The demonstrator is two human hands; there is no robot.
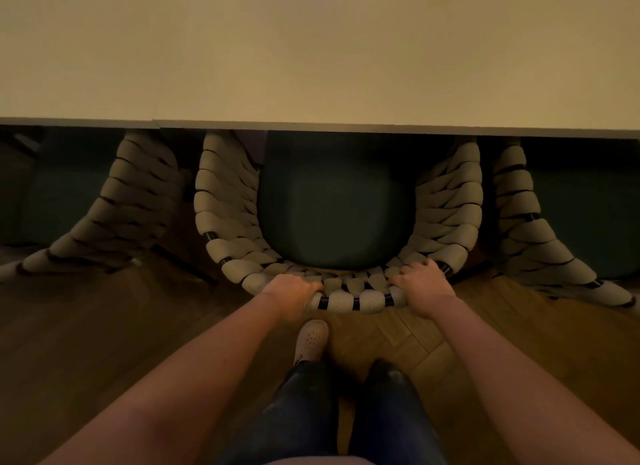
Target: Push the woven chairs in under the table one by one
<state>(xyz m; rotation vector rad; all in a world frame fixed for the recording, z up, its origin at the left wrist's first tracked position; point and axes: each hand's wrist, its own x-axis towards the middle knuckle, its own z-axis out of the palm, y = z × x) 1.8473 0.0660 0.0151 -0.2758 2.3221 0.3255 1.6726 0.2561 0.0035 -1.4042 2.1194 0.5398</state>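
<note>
A woven chair (228, 201) with thick beige strapping and a dark green seat cushion stands straight ahead of me. Its front part is under the pale table (311, 49), and its curved back rail points toward me. My left hand (292, 296) grips the top of the back rail left of centre. My right hand (420, 286) grips the same rail right of centre. A second woven chair (114, 215) on the left and a third woven chair (530, 229) on the right also reach under the table edge.
The floor is wooden parquet (398, 336). My legs in dark trousers and a pale perforated shoe (311, 338) are just behind the chair back. The side chairs' backs flare outward close to the middle chair's sides.
</note>
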